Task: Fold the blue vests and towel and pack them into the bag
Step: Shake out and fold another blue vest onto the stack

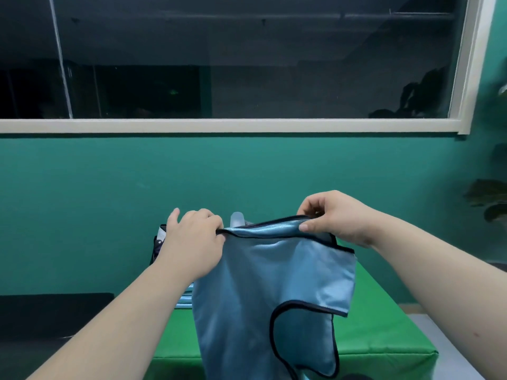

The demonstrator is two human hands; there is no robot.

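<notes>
Both hands grasp one edge of a light blue shiny vest (260,283) trimmed in dark piping, holding it up so that it hangs free. The left hand (192,237) has its fingers curled over one end of that edge, bunching the cloth. The right hand (332,215) pinches the other end between thumb and fingertips, a little higher.

Stretched between them like this, the cloth drapes flat under its own weight. I take that to be the point: smoothing it and lining up the sides before a fold. A curved armhole, outlined in piping, shows low on the right of the hanging cloth.

The vest hangs above a bright green padded table (384,333). Its lower part runs out of view, so I cannot say whether it touches the surface.

Behind the left hand, at the table's far end, stands a white and dark patterned bag (159,239), mostly hidden. A pale translucent bottle top (237,218) shows just beside it. Below the left wrist lies a bit of pale blue cloth (185,297); whether it is a vest or the towel I cannot tell. By my reckoning this vest is not yet folded, and packing comes after.
</notes>
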